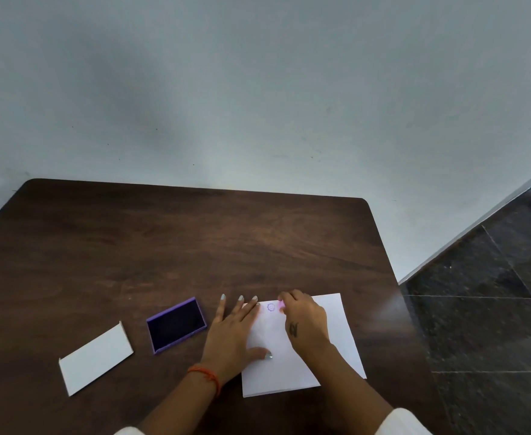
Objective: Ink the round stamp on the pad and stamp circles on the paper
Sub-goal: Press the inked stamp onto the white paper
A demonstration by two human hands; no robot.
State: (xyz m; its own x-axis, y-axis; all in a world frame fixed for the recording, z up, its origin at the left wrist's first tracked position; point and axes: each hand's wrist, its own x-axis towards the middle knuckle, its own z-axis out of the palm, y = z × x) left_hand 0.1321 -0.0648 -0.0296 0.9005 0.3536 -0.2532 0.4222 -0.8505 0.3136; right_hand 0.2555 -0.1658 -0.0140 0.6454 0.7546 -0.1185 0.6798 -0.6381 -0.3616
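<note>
A white sheet of paper [330, 343] lies on the dark wooden table [176, 246] near its right front. My left hand [235, 331] rests flat on the paper's left edge, fingers spread. My right hand [305, 318] pinches a small pink round stamp [281, 305] and presses it down on the paper's far edge. A purple stamped circle [271, 307] shows on the paper just left of the stamp. The open purple ink pad [176, 324], with its dark inked surface up, sits left of my left hand.
A white rectangular lid or card [96, 359] lies at the table's front left. The table's right edge [396, 277] runs close beside the paper, with dark tiled floor [490, 309] beyond. A pale wall stands behind the table.
</note>
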